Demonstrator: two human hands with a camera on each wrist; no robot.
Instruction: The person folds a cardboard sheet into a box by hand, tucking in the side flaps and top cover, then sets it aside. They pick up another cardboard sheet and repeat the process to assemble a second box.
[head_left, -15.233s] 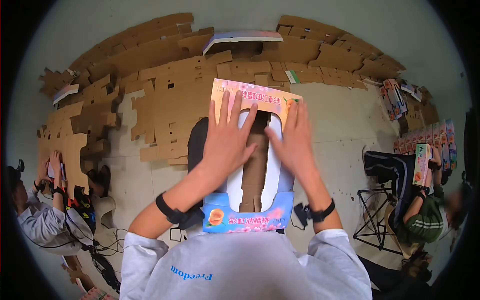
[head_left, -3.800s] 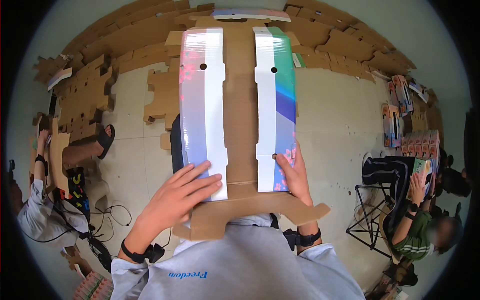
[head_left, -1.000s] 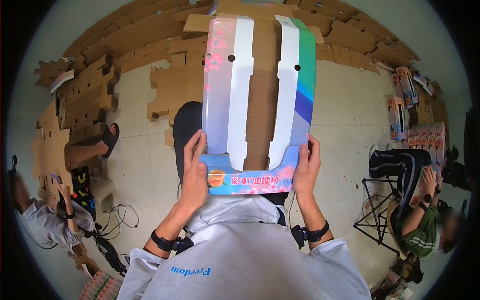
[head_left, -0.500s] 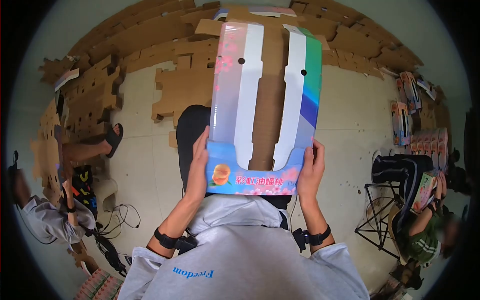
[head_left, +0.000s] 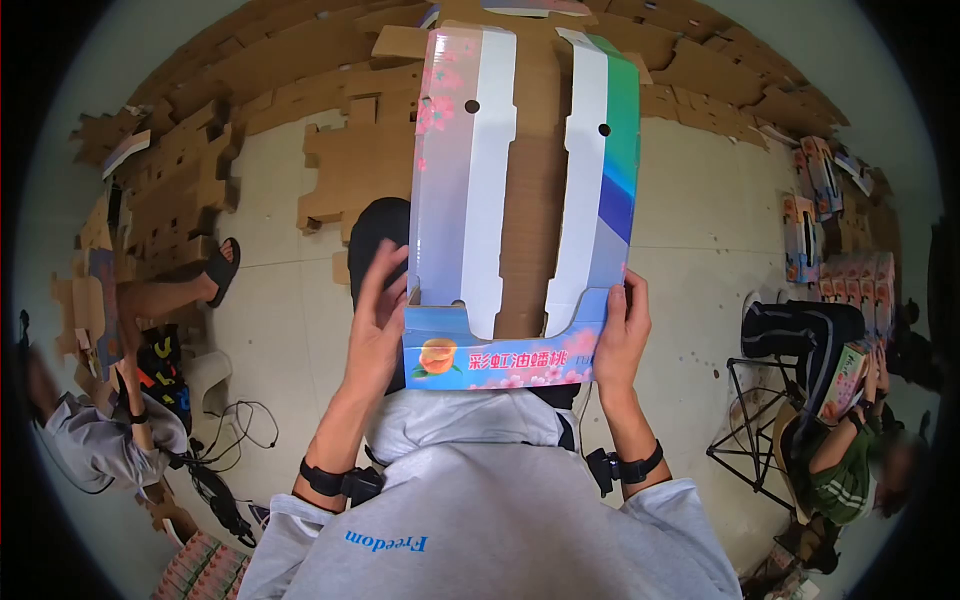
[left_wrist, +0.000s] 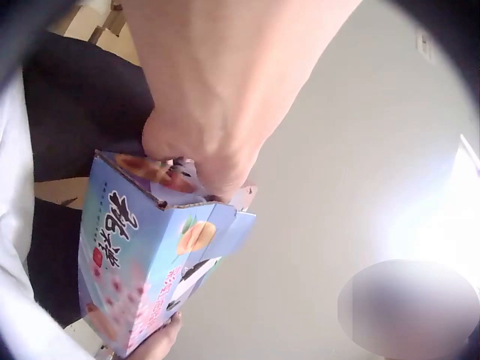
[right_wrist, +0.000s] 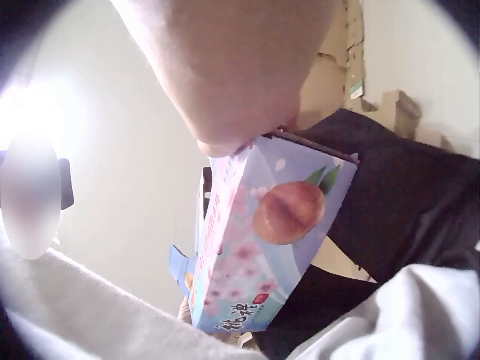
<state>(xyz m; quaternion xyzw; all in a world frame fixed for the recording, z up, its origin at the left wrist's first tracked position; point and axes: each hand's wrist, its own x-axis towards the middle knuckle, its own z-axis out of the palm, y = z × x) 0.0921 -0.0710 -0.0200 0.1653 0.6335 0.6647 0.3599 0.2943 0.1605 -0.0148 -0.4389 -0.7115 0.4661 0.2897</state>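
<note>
Right grip [head_left: 622,335] holds the carton [head_left: 450,200] — left grip [head_left: 375,320] touches its side.

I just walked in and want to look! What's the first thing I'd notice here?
A long, bright box in pink, white, green and blue fills the middle of the head view, with a peach picture on its near end. The left hand and right hand are at its near corners, one on each side. Behind it, brown cardboard sheets lie spread over the floor by the wall.
</note>
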